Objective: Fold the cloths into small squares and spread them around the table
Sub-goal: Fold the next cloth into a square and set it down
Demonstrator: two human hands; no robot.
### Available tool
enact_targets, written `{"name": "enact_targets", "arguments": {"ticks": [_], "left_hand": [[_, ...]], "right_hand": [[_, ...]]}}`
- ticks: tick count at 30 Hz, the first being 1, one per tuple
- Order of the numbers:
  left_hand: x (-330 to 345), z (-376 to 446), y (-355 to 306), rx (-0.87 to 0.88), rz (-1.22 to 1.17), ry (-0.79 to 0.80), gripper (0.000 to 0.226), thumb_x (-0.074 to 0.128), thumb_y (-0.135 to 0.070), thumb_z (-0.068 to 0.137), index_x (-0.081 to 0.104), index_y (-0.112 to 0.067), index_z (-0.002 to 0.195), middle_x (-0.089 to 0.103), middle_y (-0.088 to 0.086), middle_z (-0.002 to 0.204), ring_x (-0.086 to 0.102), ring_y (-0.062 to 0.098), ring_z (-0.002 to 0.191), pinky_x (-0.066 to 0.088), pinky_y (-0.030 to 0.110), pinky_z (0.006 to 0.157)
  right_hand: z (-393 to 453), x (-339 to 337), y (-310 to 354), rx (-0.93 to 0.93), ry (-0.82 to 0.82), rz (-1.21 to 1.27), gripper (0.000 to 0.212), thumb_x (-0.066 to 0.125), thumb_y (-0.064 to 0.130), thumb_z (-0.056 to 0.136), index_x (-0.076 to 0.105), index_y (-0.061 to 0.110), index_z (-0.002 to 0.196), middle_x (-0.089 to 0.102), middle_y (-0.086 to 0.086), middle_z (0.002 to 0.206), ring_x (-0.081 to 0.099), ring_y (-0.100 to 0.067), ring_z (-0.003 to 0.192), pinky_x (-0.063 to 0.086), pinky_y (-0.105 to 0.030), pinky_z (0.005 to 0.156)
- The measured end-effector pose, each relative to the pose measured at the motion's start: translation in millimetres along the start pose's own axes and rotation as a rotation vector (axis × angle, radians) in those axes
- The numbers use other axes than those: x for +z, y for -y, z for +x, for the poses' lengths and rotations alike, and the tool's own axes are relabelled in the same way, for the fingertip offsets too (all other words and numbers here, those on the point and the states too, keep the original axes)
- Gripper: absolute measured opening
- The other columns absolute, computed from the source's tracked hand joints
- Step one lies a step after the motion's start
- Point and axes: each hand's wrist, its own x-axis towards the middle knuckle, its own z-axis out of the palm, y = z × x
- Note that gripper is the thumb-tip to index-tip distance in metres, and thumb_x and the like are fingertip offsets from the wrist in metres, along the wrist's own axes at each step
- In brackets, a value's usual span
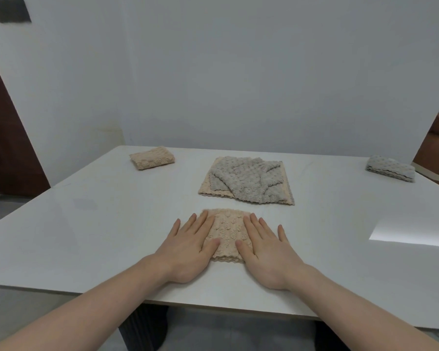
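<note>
White table (86,224): my left hand (188,249) and right hand (269,252) press flat, fingers straight, hiding the folded beige cloth's (228,231) sides.

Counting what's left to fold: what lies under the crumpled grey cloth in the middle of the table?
A flat beige cloth lies under the grey cloth, its edges showing at the left, front and right. Whether more cloths lie between or below them is covered.

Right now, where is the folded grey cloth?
In the head view the folded grey cloth lies at the table's far right corner, well right of the unfolded pile at the centre.
</note>
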Motion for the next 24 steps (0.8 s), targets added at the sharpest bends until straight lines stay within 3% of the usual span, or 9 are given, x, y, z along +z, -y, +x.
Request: {"name": "enact_targets", "arguments": {"ticks": [10, 24], "left_hand": [[-1.1, -17.0, 1.0, -0.034, -0.012, -0.023, 0.068, 0.011, -0.061, 0.105, -0.012, -0.033, 0.162, -0.017, -0.016, 0.168, -0.019, 0.008, 0.155, -0.011, 0.041, 0.128], [1.0, -20.1, 1.0, -0.018, -0.1, -0.132, 0.059, 0.018, -0.038, 0.107, -0.003, -0.037, 0.163, -0.006, -0.02, 0.169, -0.009, 0.004, 0.156, -0.007, 0.034, 0.128]], "right_hand": [[-12.4, -0.5, 0.2, 0.01, 0.009, 0.001, 0.072, 0.008, 0.063, 0.102, -0.015, 0.029, 0.161, -0.018, 0.008, 0.169, -0.02, -0.015, 0.155, -0.011, -0.047, 0.126], [-13.1, 2.9, -3.4, -0.003, -0.05, 0.036, 0.072, 0.01, 0.062, 0.102, -0.013, 0.029, 0.162, -0.015, 0.01, 0.17, -0.016, -0.012, 0.156, -0.009, -0.045, 0.127]]}}
